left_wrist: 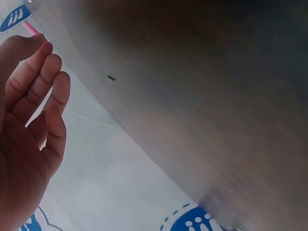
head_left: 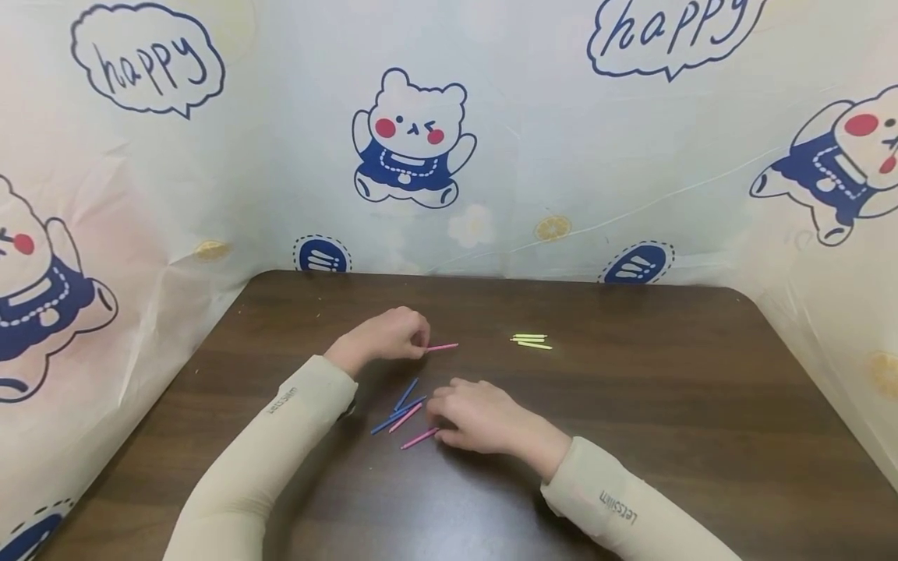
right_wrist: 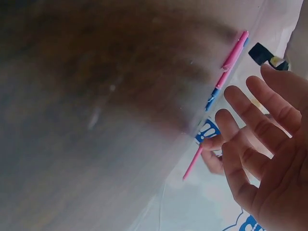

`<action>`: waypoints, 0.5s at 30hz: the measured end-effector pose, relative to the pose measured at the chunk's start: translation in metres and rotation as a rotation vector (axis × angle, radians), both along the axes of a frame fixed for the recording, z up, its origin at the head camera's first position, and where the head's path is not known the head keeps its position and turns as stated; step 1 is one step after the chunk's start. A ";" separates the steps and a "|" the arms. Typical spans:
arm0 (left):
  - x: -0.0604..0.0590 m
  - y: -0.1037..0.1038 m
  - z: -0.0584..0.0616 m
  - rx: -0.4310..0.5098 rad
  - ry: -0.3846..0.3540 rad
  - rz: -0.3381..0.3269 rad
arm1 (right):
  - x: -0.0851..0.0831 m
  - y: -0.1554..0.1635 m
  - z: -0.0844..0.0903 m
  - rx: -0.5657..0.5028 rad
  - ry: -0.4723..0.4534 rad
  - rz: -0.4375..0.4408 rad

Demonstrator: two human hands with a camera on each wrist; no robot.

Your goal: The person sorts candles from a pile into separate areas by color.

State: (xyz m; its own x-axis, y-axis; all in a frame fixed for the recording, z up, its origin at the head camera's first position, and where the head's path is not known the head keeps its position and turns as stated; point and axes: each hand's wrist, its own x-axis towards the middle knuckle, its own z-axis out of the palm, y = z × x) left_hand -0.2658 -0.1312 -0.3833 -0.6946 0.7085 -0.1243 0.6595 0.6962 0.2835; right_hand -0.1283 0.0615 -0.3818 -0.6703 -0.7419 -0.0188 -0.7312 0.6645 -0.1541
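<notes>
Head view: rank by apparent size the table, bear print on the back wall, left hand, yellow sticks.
1. table
2. bear print
3. left hand, pinching a pink stick
4. yellow sticks

The bear print is farther back, so its true rank is unsure.

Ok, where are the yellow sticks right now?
In the head view, the yellow sticks lie together on the brown table, apart from both hands, to the right of the pink stick the left hand pinches.
</notes>
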 end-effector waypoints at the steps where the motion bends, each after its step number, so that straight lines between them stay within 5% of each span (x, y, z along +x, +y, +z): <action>1: -0.002 0.003 0.001 0.000 0.004 -0.006 | 0.000 0.001 0.000 0.001 0.003 0.001; 15: -0.020 0.036 0.003 0.007 0.034 -0.072 | 0.000 0.003 0.001 -0.007 -0.007 -0.004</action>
State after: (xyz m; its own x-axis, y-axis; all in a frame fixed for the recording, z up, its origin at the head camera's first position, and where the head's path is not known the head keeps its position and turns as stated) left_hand -0.2854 -0.0955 -0.3805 -0.6453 0.7578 -0.0965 0.7174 0.6446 0.2643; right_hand -0.1286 0.0647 -0.3806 -0.6730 -0.7395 -0.0178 -0.7276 0.6661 -0.1639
